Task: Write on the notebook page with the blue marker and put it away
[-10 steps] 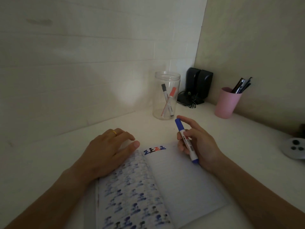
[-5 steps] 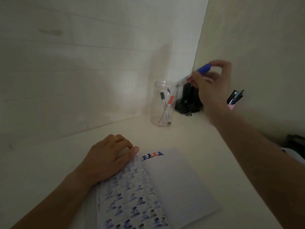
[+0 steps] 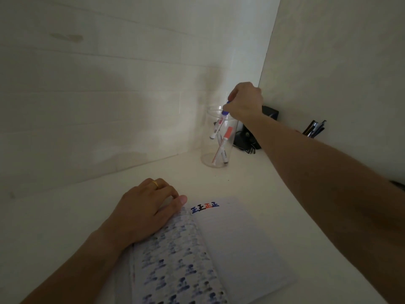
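The open notebook [image 3: 241, 249] lies on the white desk, with a short row of blue, black and red marks at the top of its right page. My left hand [image 3: 146, 211] rests flat on the left page, which shows ink bleeding through. My right hand [image 3: 245, 102] is stretched out over the clear jar [image 3: 210, 154] in the corner and pinches the capped end of the blue marker [image 3: 218, 126]. The marker hangs tail down, its lower half inside the jar's mouth. A red-capped marker [image 3: 225, 139] and a darker one lean inside the jar.
Dark speakers [image 3: 247, 139] with cables stand just right of the jar, partly behind my forearm. Pens [image 3: 314, 128] stick up from a cup hidden behind my arm. Walls close the corner at the back and right.
My right hand lifted the blue marker from beside the notebook, carried it to the corner and lowered it tail first into the jar. My left hand stayed on the page.
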The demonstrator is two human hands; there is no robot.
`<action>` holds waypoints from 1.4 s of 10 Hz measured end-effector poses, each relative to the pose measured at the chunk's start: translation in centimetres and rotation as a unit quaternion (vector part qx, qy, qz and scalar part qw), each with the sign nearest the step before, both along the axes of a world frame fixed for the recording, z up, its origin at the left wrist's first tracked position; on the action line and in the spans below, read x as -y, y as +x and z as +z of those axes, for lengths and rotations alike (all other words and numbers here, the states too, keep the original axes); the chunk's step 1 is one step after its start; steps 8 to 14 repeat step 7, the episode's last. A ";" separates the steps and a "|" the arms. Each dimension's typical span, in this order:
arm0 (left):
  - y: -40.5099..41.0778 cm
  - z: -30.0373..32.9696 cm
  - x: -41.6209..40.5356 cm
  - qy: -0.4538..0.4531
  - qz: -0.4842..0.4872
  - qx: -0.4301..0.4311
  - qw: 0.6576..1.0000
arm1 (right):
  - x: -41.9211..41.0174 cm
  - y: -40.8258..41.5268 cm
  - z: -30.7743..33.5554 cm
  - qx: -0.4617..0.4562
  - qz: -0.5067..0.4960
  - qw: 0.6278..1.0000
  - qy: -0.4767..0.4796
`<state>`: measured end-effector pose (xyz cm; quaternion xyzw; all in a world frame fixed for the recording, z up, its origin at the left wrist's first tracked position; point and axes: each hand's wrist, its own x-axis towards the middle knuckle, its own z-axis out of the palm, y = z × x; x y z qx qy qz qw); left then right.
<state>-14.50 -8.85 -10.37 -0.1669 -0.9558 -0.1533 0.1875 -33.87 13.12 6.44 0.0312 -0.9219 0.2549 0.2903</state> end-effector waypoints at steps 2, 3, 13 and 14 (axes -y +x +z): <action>0.0 0.0 0.0 -0.013 0.012 -0.004 1.000 | 1.1 -1.1 -0.5 0.033 -0.021 0.999 0.018; 0.0 0.0 0.0 -0.011 0.006 0.004 1.000 | 1.2 -0.8 -0.4 0.010 -0.018 1.000 0.016; 1.4 0.7 -0.3 -0.007 0.016 0.018 1.000 | -4.9 15.1 -8.1 0.035 0.068 0.997 0.034; 1.4 0.7 -0.3 -0.007 0.016 0.018 1.000 | -4.9 15.1 -8.1 0.035 0.068 0.997 0.034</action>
